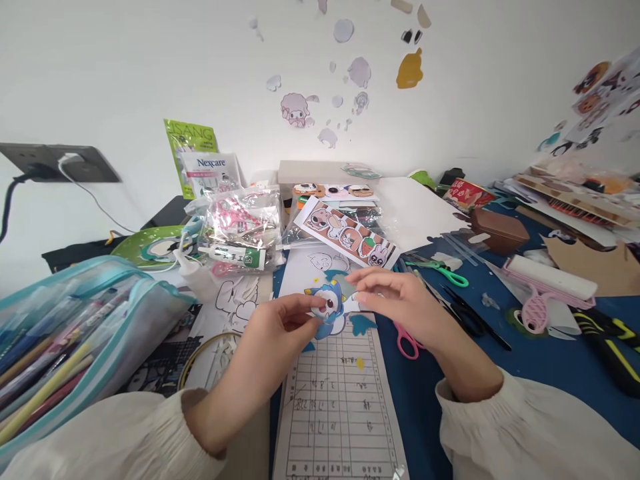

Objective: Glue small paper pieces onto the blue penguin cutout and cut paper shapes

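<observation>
Between the thumb and fingers of my left hand is a blue and white cartoon paper cutout, held above a printed form. My right hand is just right of it, its thumb and fingertips closed at a small white paper piece. Whether that piece joins the cutout is unclear. Blue paper scraps lie below the fingers. Handwriting fills parts of the printed form. Behind my hands is a sheet with a line drawing.
Pink-handled scissors lie by my right wrist, with green scissors and black scissors beyond. A pencil case of pens and a tape roll are left. A sticker strip and plastic bag sit behind.
</observation>
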`<state>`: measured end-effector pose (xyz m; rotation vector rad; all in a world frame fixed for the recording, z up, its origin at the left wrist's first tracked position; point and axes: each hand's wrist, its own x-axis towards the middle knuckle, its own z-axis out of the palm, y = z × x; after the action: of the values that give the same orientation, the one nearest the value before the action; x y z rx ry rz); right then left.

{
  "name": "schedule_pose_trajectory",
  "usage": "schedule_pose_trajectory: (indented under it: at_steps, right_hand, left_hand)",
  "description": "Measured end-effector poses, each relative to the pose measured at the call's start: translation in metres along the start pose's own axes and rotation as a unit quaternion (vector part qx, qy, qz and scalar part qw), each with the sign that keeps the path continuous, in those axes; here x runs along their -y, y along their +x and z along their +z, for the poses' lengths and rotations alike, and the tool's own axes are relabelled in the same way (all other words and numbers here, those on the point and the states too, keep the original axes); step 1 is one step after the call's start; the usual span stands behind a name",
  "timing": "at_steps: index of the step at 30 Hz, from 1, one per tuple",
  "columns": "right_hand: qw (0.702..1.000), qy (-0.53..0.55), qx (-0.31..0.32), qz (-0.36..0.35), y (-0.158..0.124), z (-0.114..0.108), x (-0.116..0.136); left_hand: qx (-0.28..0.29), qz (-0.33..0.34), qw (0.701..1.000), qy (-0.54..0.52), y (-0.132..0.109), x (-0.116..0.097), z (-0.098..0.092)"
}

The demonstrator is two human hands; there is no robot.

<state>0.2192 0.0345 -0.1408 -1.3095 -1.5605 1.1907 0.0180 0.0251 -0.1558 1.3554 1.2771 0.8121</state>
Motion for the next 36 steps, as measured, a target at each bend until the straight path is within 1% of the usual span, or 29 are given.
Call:
schedule_pose_trajectory:
  at_steps: [3,6,8,12,15,17,21,24,26,29,36]
  right_hand:
    - [0.998,0.041,0.029,0.027,-0.001,-0.013,-0.001]
    - [0.994,0.054,0.069,0.059,-0.001,-0.020,0.002]
    - [0.991,0.047,0.091,0.086,-0.001,-0.019,0.003]
    - [0.984,0.033,0.117,0.128,0.002,-0.010,0.002]
    - [0.982,0.026,0.122,0.141,0.003,-0.007,-0.002]
    - [0.983,0.013,0.119,0.142,0.003,-0.009,-0.005]
    - [0.986,-0.016,0.108,0.129,0.001,-0.017,-0.006]
    - [0.986,-0.024,0.105,0.124,0.000,-0.020,-0.004]
    - [0.987,-0.025,0.104,0.123,0.000,-0.020,-0.003]
    - [0.988,-0.020,0.099,0.119,-0.001,-0.020,-0.002]
    - [0.991,-0.001,0.081,0.111,-0.002,-0.023,0.000]
  left_hand:
    - [-0.003,0.016,1.000,0.018,0.000,0.004,0.000]
    - [-0.003,0.038,0.998,0.051,0.000,0.004,-0.001]
    - [-0.003,0.051,0.995,0.085,0.000,0.003,-0.003]
    - [-0.001,0.076,0.984,0.161,-0.001,0.003,-0.003]
    - [0.004,0.109,0.971,0.214,-0.001,0.006,-0.001]
    - [0.008,0.125,0.959,0.253,-0.001,0.007,0.000]
    - [0.007,0.142,0.934,0.329,-0.003,0.007,0.002]
    - [0.003,0.141,0.920,0.366,-0.004,0.006,0.002]
    - [-0.002,0.136,0.917,0.375,-0.004,0.006,0.003]
    - [-0.014,0.130,0.920,0.369,-0.004,0.007,0.004]
    - [-0.037,0.098,0.943,0.315,0.000,0.003,0.001]
